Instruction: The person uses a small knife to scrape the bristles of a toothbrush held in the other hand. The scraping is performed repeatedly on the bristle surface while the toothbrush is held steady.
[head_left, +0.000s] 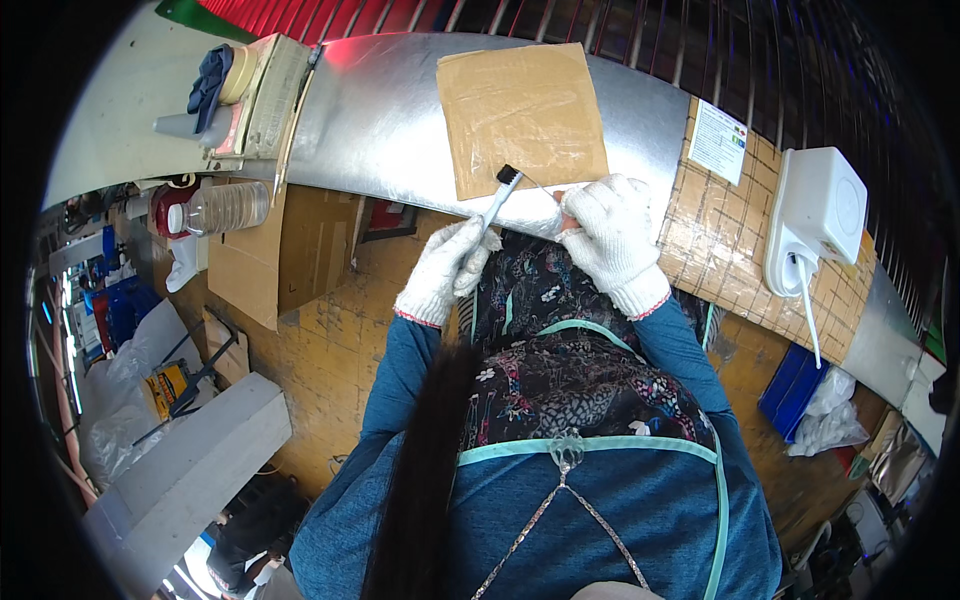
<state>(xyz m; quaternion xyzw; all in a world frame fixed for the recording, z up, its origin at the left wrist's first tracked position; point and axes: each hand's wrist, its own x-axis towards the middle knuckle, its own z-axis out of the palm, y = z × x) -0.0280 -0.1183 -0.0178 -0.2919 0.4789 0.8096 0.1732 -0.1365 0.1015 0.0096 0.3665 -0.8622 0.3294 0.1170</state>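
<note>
My left hand (445, 268), in a white knitted glove, is closed around the pale handle of a toothbrush (497, 200). Its dark bristled head points up and away, over the near edge of a brown cardboard sheet (525, 115). To the right, my right hand (615, 235), gloved too, with fingertips bare, pinches a thin wire-like piece (541, 188). That piece slants up left toward the brush head; whether they touch I cannot tell. Both hands are at the near edge of a shiny metal worktop (370, 110), above my patterned apron (570, 370).
On the right, a white box-shaped device (825, 205) with a cable stands on taped cardboard (715, 235). Metal bars (680, 45) run behind the worktop. Leftward are an open cardboard box (315, 245), a clear plastic bottle (230, 207) and a grey beam (190, 470). A blue bin (795, 390) sits lower right.
</note>
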